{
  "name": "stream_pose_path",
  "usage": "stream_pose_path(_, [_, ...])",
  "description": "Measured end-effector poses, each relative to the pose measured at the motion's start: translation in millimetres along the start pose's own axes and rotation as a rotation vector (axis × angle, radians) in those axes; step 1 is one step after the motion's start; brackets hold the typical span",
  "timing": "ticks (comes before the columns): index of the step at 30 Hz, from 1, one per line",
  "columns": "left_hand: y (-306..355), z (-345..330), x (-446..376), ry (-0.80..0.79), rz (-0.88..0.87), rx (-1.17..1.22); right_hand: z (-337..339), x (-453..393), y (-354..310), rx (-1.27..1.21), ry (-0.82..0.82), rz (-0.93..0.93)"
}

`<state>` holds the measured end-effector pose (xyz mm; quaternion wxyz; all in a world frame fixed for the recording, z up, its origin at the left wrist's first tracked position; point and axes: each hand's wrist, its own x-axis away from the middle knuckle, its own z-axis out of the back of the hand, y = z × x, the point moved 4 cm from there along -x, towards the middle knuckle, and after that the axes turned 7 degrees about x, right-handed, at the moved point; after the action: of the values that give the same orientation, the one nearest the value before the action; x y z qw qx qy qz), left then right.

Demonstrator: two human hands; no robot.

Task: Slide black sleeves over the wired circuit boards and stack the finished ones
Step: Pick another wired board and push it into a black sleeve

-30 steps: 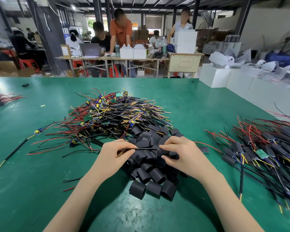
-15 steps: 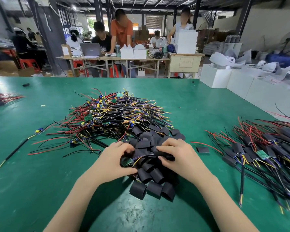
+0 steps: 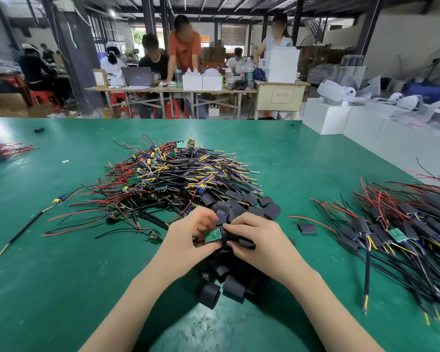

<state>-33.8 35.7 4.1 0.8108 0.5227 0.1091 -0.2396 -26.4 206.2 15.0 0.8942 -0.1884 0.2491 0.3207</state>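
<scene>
Fingers of left hand (image 3: 186, 240) pinching green circuit board (image 3: 213, 235), right hand (image 3: 255, 237) gripping black sleeve (image 3: 235, 238) against it, above loose sleeve pile (image 3: 229, 278), unsleeved wired boards (image 3: 173, 176) behind, finished stack (image 3: 401, 229) right on green counter (image 3: 48, 275).

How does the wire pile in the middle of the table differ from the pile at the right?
Middle pile: boards mostly bare, blue and yellow parts showing. Right pile: most boards wear black sleeves, though one green board shows. Middle pile is heaped; right pile lies flatter, partly out of frame. Both have red and black wires and lie on the green table.
</scene>
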Motion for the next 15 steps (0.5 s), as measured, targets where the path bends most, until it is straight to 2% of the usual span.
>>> stream_pose_path(5, [-4.8,4.8,-2.3,0.043,0.043,0.156,6.8,0.4,4.6,-0.185,0.063,-0.046])
stream_pose_path(15, [-8.9,8.4,-4.2,0.023,0.074,0.303,9.2,1.1,3.3,-0.19,0.168,-0.045])
